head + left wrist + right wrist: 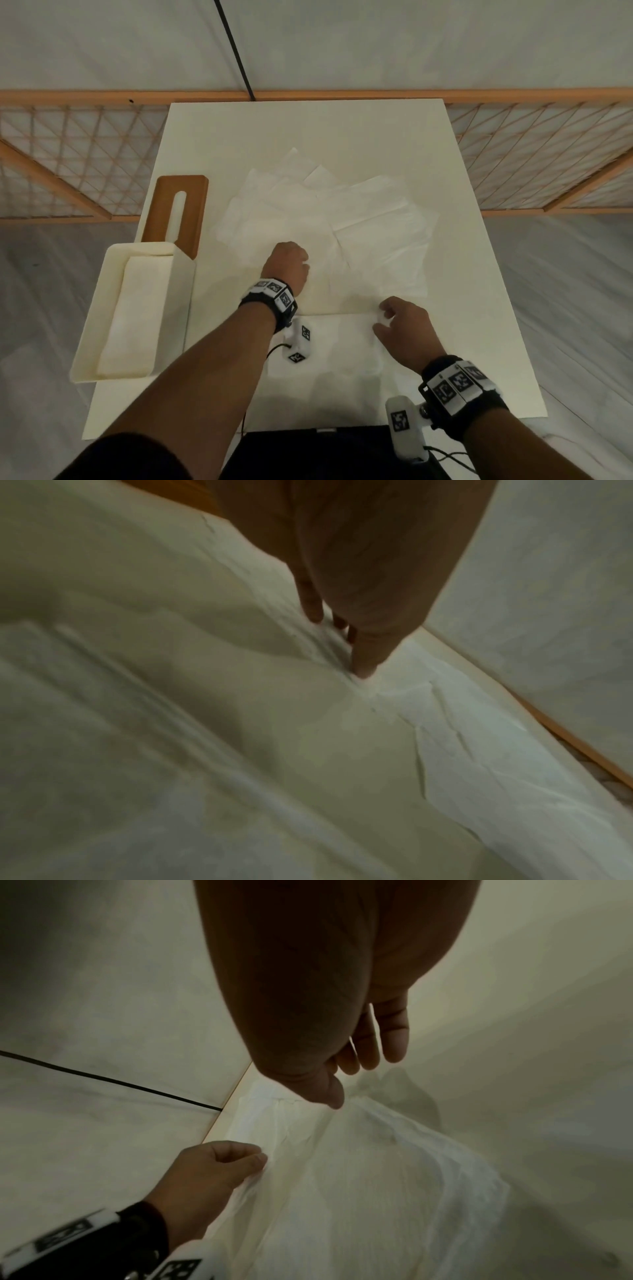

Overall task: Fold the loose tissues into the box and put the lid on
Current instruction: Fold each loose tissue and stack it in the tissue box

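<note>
Right hand: my right hand [406, 330] is nearest me, at the right end of a folded tissue [339, 342] lying across the near part of the desk [479, 308] — thumb and forefinger meet on its far corner, the other fingers loosely curled above it.
Left hand: my left hand [287, 265] is a little farther out, left of centre, curled into a fist that pinches an edge of the loose tissues; in the right wrist view the thumb presses a fold of tissue against the bent forefinger.
Box: the cream box [116, 342] stands at the desk's left edge beside my left forearm, open on top, with white tissue already lying flat inside it.
Loose tissues: the loose tissues [359, 222] lie spread and overlapping over the middle of the desk, beyond both hands — creased, several layers deep.
Lid: the brown lid [191, 205] with its long slot lies just behind the box, off it, on the desk's left side.
Beyond: a wooden lattice rail [548, 154] runs behind the desk.
</note>
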{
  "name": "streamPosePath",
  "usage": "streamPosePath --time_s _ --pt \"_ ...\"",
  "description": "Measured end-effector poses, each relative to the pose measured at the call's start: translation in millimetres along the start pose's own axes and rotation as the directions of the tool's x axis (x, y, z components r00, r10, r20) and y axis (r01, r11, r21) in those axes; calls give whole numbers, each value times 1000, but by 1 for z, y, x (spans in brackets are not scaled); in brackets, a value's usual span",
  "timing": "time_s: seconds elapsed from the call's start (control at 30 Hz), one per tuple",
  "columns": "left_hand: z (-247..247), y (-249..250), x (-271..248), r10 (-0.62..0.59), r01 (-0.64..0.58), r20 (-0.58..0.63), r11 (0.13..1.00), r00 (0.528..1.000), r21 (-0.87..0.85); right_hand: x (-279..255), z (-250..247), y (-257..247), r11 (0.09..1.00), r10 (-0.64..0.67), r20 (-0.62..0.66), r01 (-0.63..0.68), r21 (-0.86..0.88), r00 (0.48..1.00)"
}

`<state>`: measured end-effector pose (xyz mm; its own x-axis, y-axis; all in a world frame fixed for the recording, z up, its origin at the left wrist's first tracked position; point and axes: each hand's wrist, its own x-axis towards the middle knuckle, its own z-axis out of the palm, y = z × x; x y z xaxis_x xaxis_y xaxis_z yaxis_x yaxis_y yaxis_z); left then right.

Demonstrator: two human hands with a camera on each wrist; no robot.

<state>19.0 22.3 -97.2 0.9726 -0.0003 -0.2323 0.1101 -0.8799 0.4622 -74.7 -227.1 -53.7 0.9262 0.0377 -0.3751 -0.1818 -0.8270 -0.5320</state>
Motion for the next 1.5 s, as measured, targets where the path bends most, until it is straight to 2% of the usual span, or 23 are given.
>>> streamPosePath --time_s 0.23,0.43,0.63,0.7,0.83,0.97,1.03,1.13,1.27,1.5 --pt "-4 -1 4 -25 25 -42 1000 999 11 12 -10 -9 999 -31 -9 31 24 999" --pt "-6 -2 7 -61 60 -7 998 998 -23 18 -11 -28 994 -96 -1 96 52 995" --pt "-12 -8 3 -68 62 -22 976 997 -208 17 -9 -30 992 -113 16 112 64 993" --pt "-15 -12 2 -83 79 -12 973 996 -218 17 -9 -31 991 -114 19 112 72 993" --pt "-14 -15 -1 -116 118 24 974 993 -193 16 -7 -36 988 -130 35 127 86 991" --pt "-14 -8 -3 -30 36 54 993 998 -108 12 -4 -37 988 -145 51 141 66 988" --pt "-13 -7 -2 -3 6 27 996 1000 -86 10 -4 -34 989 -140 54 136 60 989" --pt "-12 -6 -3 -30 30 1 998 1000 -49 9 -3 -29 991 -123 53 120 62 991" --pt "-11 -5 -3 -22 22 11 999 1000 -26 8 -3 -27 992 -113 60 110 60 992" --pt "-8 -7 -5 -11 9 -27 999 1000 -53 9 0 -30 992 -121 84 116 56 989"
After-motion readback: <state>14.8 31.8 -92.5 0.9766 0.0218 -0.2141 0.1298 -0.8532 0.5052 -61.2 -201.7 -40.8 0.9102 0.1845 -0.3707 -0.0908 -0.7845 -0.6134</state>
